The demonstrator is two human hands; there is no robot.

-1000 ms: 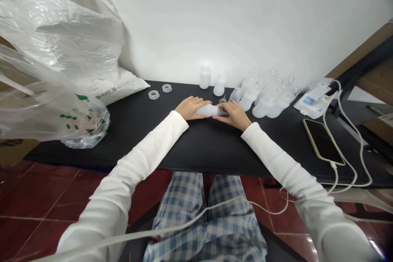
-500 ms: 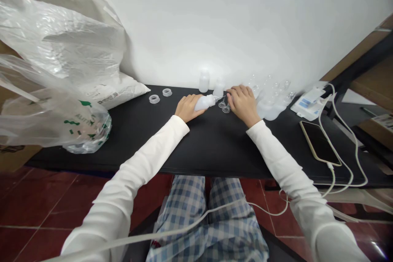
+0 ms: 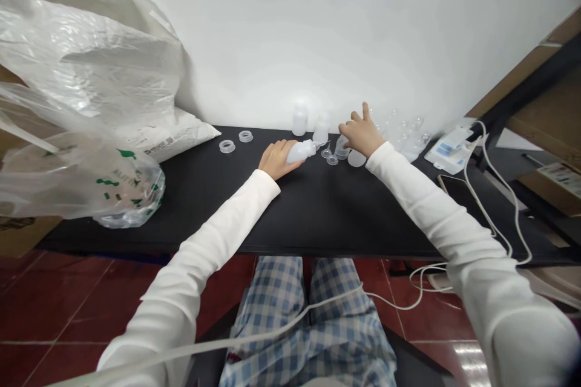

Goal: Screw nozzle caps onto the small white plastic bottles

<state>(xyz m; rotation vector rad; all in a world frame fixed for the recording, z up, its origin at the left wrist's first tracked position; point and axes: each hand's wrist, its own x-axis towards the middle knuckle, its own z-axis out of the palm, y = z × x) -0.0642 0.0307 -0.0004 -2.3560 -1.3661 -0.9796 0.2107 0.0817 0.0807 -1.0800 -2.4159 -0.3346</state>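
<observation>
My left hand (image 3: 276, 159) is wrapped round a small white plastic squeeze bottle (image 3: 298, 152), tilted to the right. A thin clear nozzle (image 3: 321, 144) sticks out of its neck. To the right, my right hand (image 3: 363, 134) hovers over the group of pieces, its fingers apart and one finger raised; nothing shows in its grasp. Just below that hand lie a clear collar-like piece (image 3: 341, 148) and a pale round piece (image 3: 356, 159). Between the hands rest clear round nozzle pieces (image 3: 332, 160). Two more white bottles (image 3: 299, 121) stand by the wall.
Several bottles and clear domed pieces (image 3: 406, 133) crowd the table (image 3: 313, 211) right of my hand. Clear rings (image 3: 227, 146) lie at left near big plastic bags (image 3: 131, 169). A white-blue package (image 3: 449, 148), a phone (image 3: 463, 193) and white cables (image 3: 511, 202) are at right.
My right hand has lifted away from the nozzle tip and shifted right, its fingers spreading. The collar-like piece and the pale round piece now show beneath it. My left hand keeps its grip.
</observation>
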